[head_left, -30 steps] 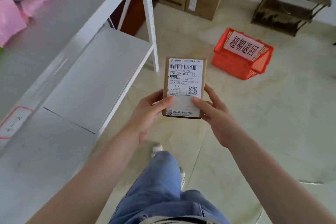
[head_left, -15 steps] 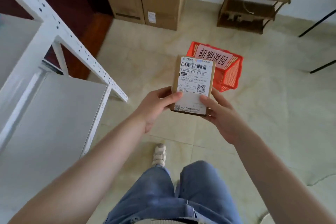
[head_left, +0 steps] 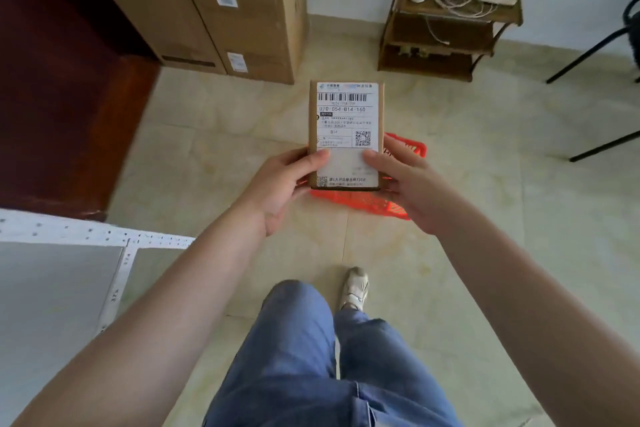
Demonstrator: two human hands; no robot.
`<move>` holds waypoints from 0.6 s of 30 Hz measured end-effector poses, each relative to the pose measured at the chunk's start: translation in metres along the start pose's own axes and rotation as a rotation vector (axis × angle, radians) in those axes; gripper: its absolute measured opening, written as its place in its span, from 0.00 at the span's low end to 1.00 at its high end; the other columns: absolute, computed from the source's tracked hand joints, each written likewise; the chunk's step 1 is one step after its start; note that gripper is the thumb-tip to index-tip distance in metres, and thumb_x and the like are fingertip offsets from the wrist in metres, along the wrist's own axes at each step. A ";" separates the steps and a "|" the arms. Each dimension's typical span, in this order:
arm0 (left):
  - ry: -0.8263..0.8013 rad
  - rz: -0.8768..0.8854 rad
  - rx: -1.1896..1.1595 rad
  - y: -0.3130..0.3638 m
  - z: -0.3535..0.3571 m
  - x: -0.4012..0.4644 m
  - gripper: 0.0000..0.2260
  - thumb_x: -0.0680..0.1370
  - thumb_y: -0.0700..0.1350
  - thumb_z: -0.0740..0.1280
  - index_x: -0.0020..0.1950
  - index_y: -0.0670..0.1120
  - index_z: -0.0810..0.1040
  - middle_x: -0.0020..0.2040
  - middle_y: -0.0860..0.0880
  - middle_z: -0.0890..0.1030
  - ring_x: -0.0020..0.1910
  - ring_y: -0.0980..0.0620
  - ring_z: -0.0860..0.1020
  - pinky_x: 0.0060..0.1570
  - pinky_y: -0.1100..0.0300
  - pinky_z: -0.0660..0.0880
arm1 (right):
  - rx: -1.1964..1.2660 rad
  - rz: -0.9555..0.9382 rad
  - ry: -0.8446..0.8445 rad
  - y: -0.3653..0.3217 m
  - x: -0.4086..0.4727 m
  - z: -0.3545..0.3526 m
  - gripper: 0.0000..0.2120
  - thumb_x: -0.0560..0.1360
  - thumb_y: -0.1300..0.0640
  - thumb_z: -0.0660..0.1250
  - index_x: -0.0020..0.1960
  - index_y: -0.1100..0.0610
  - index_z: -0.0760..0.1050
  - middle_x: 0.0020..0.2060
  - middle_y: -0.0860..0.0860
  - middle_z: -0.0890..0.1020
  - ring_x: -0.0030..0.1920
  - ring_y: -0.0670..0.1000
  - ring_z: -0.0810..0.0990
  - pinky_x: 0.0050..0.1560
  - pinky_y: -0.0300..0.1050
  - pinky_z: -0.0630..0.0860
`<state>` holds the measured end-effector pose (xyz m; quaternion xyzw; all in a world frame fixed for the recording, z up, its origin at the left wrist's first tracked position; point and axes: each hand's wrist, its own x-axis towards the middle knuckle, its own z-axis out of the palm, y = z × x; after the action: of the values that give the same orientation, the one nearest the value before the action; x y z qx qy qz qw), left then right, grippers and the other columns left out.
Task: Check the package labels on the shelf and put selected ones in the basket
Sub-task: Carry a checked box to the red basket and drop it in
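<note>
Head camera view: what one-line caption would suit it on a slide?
Both hands, left hand and right hand, hold a labelled package above the red basket.

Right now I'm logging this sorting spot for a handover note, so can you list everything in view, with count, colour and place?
Small brown cardboard package with white label: one, held up at centre, in front of the basket.
Orange plastic basket: one, on the floor, mostly hidden behind package and hands.
Tall brown cardboard boxes: two, by the far wall, white labels on them.
Dark wooden rack: one, at the wall, far right; a white roll and cables on top.
White metal shelf: one, lower left.
Black chair legs: right edge.
Beige tile floor: throughout.
Left hand: grips the package's left edge.
Right hand: grips its right edge.
Legs in blue jeans, pale shoe: bottom centre.
</note>
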<state>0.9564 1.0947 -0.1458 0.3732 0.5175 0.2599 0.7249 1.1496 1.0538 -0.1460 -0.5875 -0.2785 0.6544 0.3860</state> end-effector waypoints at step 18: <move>0.068 -0.285 0.214 -0.026 -0.004 0.311 0.14 0.78 0.44 0.67 0.64 0.49 0.76 0.55 0.50 0.83 0.50 0.53 0.81 0.50 0.62 0.77 | 0.248 0.288 0.195 0.058 0.278 -0.079 0.21 0.77 0.56 0.69 0.69 0.49 0.73 0.49 0.47 0.86 0.43 0.43 0.86 0.36 0.36 0.79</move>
<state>1.0551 1.3171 -0.3407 0.3620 0.6143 0.1103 0.6924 1.2143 1.2463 -0.3599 -0.6297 -0.0701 0.6722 0.3830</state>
